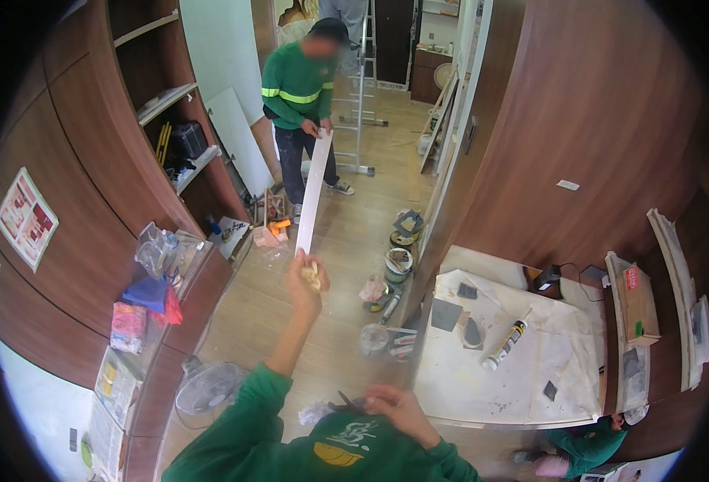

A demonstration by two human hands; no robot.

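Observation:
My left hand (305,287) is stretched forward, closed at the near end of a long white strip (315,193). A small yellowish crumpled piece (313,275) shows at its fingers. A co-worker in a green top (294,84) stands at the strip's far end, with both hands (317,128) on it. My right hand (405,411) is bent in close to my chest, its fingers curled by a dark, thin tool (350,402) whose kind I cannot make out. Beside that tool is a pale crumpled bit (314,413).
A covered worktop (523,386) at right holds a sealant tube (505,345) and dark sanding pieces. Buckets (399,263) stand along the right wall, a ladder (362,120) behind the co-worker. A fan (210,388) is at lower left. Another person (596,446) crouches at lower right.

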